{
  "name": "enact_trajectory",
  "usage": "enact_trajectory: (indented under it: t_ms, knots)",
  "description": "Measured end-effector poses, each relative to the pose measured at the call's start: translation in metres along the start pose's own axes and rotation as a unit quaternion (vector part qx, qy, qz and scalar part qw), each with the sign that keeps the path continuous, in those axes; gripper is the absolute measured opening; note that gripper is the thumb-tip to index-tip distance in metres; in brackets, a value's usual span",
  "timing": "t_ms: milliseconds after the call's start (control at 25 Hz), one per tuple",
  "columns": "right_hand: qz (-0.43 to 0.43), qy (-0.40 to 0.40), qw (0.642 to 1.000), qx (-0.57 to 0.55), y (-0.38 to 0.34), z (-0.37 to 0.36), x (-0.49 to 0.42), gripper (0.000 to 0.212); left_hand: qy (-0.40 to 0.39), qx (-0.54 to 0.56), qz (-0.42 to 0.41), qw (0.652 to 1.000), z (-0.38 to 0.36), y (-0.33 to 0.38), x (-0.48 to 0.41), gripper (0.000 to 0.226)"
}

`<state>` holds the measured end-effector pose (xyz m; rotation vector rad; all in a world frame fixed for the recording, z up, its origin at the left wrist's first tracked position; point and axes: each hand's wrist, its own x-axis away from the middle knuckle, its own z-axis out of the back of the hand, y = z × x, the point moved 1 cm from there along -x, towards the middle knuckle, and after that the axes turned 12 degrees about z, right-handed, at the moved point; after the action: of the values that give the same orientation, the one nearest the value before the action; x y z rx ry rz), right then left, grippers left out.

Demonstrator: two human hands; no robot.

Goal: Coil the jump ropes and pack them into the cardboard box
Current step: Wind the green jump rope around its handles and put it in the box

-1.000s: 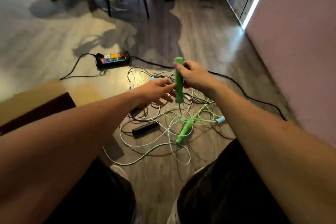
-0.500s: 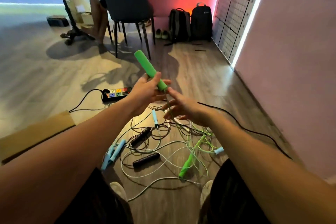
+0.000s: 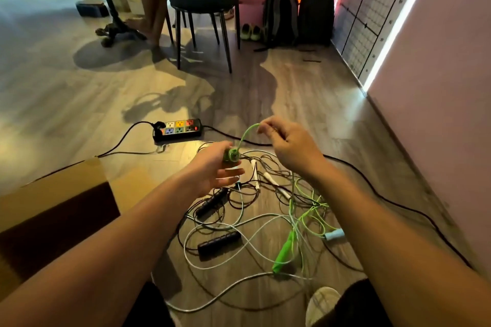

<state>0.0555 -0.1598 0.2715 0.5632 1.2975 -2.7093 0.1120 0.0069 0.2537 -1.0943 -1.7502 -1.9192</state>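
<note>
None of the ropes is coiled yet: left hand grips a green handle, right hand pinches its cord; the rest lie tangled beside the box.

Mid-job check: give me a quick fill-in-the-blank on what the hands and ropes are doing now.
1. The left hand grips a ____ handle.
2. The right hand pinches the green rope attached to it; the second green handle lies on the ____.
3. The cardboard box sits on the person's ____ side.
Missing words: green, floor, left.
</note>
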Motion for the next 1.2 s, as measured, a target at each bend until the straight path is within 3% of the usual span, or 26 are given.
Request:
enact_trajectory:
  t_ms: [40, 160, 240, 360, 480, 600, 680, 760, 840, 960, 1080, 1200]
  knots:
    - [0.001, 0.034, 0.999, -0.002, 0.007, -0.003, -0.007, 0.018, -0.029, -0.04, 0.032, 0.998, -0.001, -0.004, -0.005, 0.024]
    - [-0.02, 0.123, 0.992, 0.003, 0.027, -0.012, -0.022, 0.022, -0.113, -0.157, 0.035, 0.981, -0.002, -0.005, -0.025, 0.068]
    - [-0.043, 0.147, 0.988, -0.001, 0.033, -0.017, -0.022, 0.023, -0.141, -0.238, 0.005, 0.961, -0.006, -0.001, -0.025, 0.086]
    - [-0.046, 0.159, 0.986, 0.002, 0.037, -0.02, -0.013, 0.024, -0.085, -0.343, -0.101, 0.93, -0.01, -0.004, -0.016, 0.058]
    - [-0.04, 0.193, 0.98, -0.008, 0.029, -0.014, 0.004, 0.023, -0.103, -0.212, -0.138, 0.962, -0.012, -0.013, 0.012, 0.042]
    - [-0.061, 0.196, 0.979, 0.0, 0.005, -0.004, 0.031, 0.03, -0.224, -0.03, -0.087, 0.97, -0.01, -0.016, 0.066, 0.038]
    - [-0.092, 0.08, 0.992, -0.011, -0.013, -0.01, 0.049, 0.047, -0.301, 0.093, -0.077, 0.946, -0.006, -0.02, 0.098, 0.034]
    - [-0.138, -0.114, 0.984, 0.018, -0.028, -0.021, 0.066, 0.063, -0.355, 0.223, -0.085, 0.904, -0.002, -0.02, 0.122, 0.031]
    - [-0.155, -0.254, 0.951, 0.084, -0.037, -0.029, 0.08, 0.068, -0.332, 0.331, -0.151, 0.87, 0.006, -0.017, 0.137, 0.033]
    - [-0.16, -0.307, 0.93, 0.123, -0.053, -0.023, 0.095, 0.061, -0.204, 0.433, -0.219, 0.85, 0.027, -0.007, 0.137, 0.031]
    - [-0.036, -0.19, 0.977, 0.092, -0.081, 0.002, 0.098, 0.039, -0.053, 0.383, -0.26, 0.885, 0.046, -0.009, 0.121, 0.006]
    - [0.075, -0.056, 0.996, 0.01, -0.094, 0.025, 0.099, 0.024, -0.001, 0.231, -0.271, 0.935, 0.044, -0.024, 0.112, 0.004]
